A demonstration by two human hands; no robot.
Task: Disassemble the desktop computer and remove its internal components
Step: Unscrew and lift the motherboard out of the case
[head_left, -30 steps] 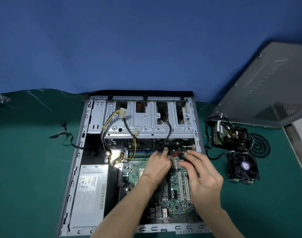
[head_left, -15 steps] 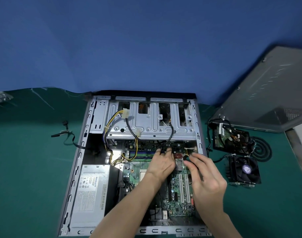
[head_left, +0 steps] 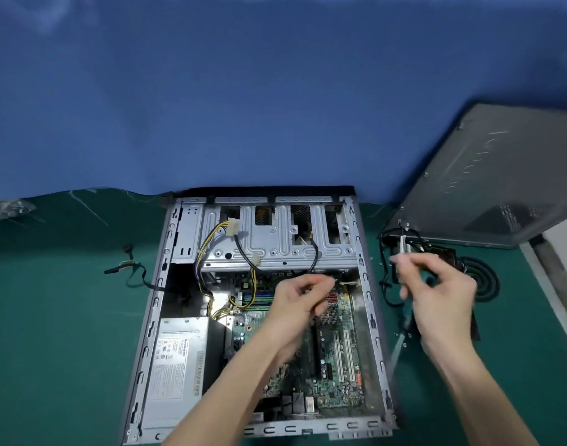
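The open desktop case [head_left: 369, 304] lies flat on the green mat. Inside are the green motherboard [head_left: 337, 358], the grey power supply [head_left: 176, 365] and the metal drive cage [head_left: 275, 249] with yellow and black cables over it. My left hand [head_left: 295, 304] hovers above the board's upper part, its fingertips pinched together near the red ports; what they pinch is hidden. My right hand [head_left: 436, 291] is blurred. It is outside the case to the right, above the removed parts, with its fingers loosely curled. I see nothing clearly in it.
The grey side panel [head_left: 501, 181] leans at the right against the blue backdrop. Below it lie a removed drive [head_left: 446, 252] with wires and a coiled black cable [head_left: 485, 278]. A loose black cable [head_left: 137, 275] lies left of the case.
My right hand has left the motherboard and swung right, out of the case and over the removed parts. My left hand stays over the board's upper part.
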